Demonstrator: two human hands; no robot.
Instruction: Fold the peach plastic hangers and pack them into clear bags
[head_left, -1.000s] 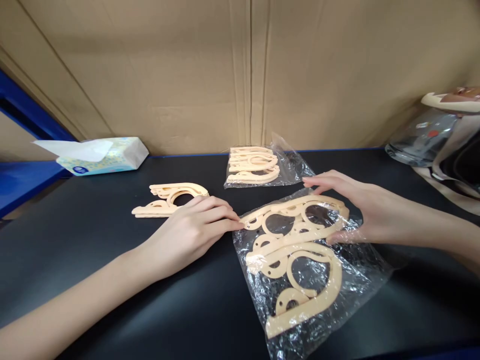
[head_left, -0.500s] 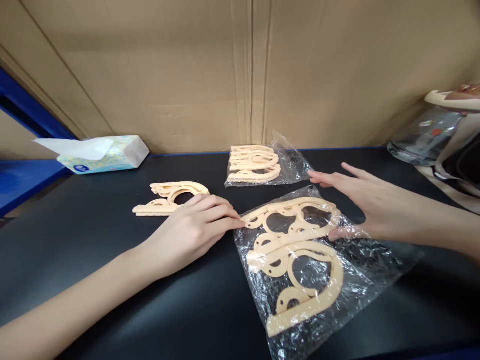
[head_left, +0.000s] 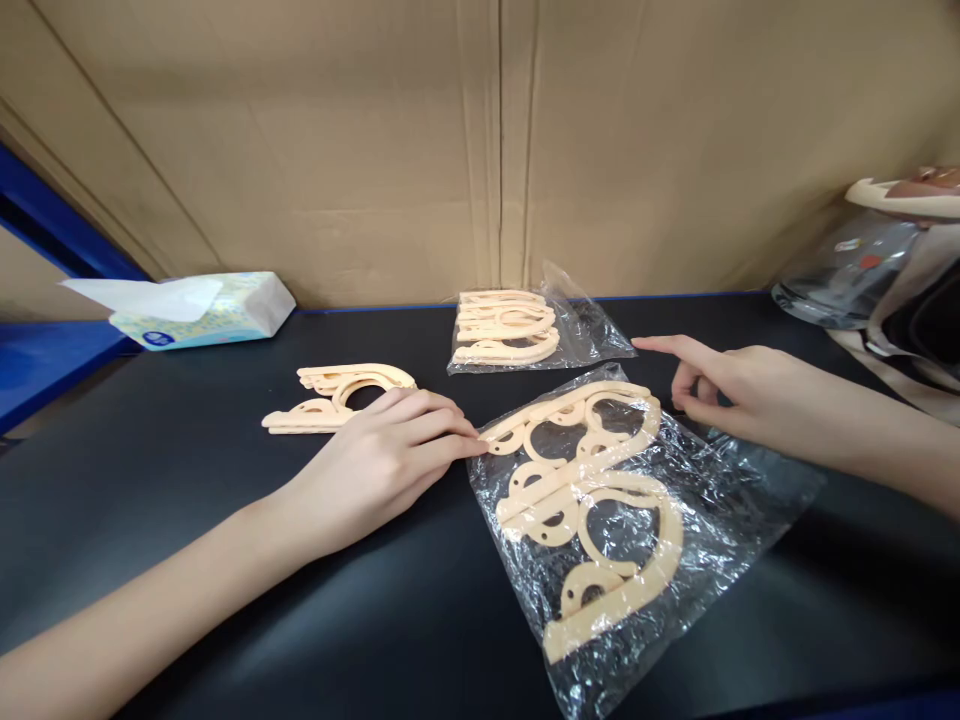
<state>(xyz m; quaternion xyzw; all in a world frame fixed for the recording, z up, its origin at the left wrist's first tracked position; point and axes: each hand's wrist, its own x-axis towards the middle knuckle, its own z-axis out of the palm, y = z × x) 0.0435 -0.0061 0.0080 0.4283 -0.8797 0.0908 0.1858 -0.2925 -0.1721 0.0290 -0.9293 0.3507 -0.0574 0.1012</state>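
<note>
A clear plastic bag (head_left: pixel 724 495) lies on the black table (head_left: pixel 300 610) with flat cream curved plastic pieces (head_left: pixel 649 565) inside it. My left hand (head_left: pixel 379 460) rests on the table with its fingers pressed together, and their tips pinch the bag's left corner at the end of one piece. My right hand (head_left: pixel 739 395) hovers just past the bag's upper right edge. Its index finger points left, the other fingers are loosely curled, and it holds nothing.
A second bag of the same cream pieces (head_left: pixel 517 330) lies at the back. A loose stack of pieces (head_left: pixel 337 395) sits left of it. A tissue pack (head_left: pixel 206 308) is at the far left, cardboard (head_left: pixel 450 150) lines the back, and a bagged clear item (head_left: pixel 862 270) is at the right.
My right hand has lifted off the bag's top right and drawn back to the right, curling its fingers. The bag has turned slightly. My left hand has stayed put.
</note>
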